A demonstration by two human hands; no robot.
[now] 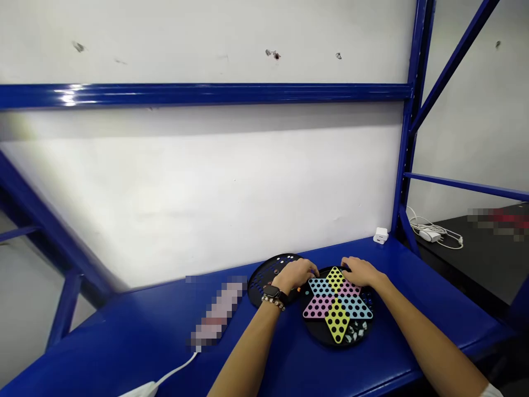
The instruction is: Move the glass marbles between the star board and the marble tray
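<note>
A round black Chinese checkers board (316,330) lies on the blue surface. It carries a star-shaped panel (336,303) with yellow, pink and blue points full of holes. At its upper left rim is my left hand (295,274), fingers curled down; their tips are partly hidden. My right hand (360,271) bends over the upper right, its fingers drawn together near the pink point; whatever is between them cannot be made out. Pale pieces (356,331) sit in the lower right compartment. Behind my left hand lies a second round black tray (264,270) with small pieces.
A blurred-out pale oblong item (219,314) lies left of the trays, with a white cable (177,364) at its lower end. White plugs (381,235) stand at the back right. Blue posts (407,132) frame the surface against a white wall.
</note>
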